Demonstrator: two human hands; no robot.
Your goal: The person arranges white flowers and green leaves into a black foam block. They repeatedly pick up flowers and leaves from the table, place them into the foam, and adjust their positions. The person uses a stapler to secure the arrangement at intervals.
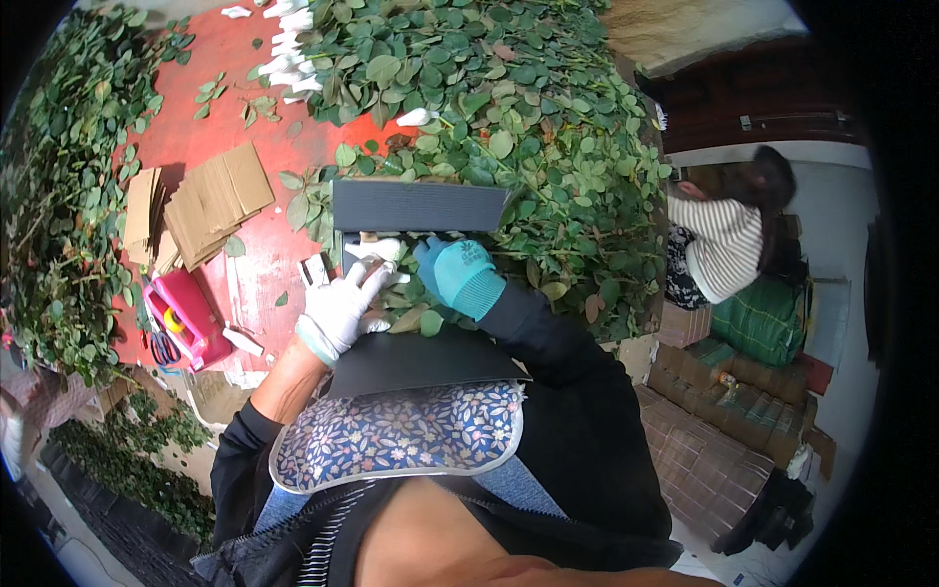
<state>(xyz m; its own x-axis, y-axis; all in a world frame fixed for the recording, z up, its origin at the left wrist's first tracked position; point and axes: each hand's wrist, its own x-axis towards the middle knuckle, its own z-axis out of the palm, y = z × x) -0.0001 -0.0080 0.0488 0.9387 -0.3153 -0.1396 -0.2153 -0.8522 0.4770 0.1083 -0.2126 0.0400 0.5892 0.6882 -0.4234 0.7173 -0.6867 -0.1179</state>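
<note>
My left hand (339, 305), in a white glove, is closed with its fingers on a small white-wrapped flower head (388, 249). Just to its right, my right hand (462, 277) wears a teal glove with darker fingers. Those fingers are curled in at the leaves, and what they hold is hidden. Leafy green stems (419, 315) lie below and between the hands. Beyond them stands a dark grey, straight-edged block (421, 205). A black sheet (421, 362) lies nearest my body, above a floral apron (401, 435).
Leafy stems (548, 147) cover the table's right side, with white-wrapped heads (290, 49) at the far edge. On the red tabletop (210, 59) lie cardboard pieces (217, 203), a pink holder (186, 318) and scissors (163, 344). Another person (729, 230) is at the right, near cartons (704, 450).
</note>
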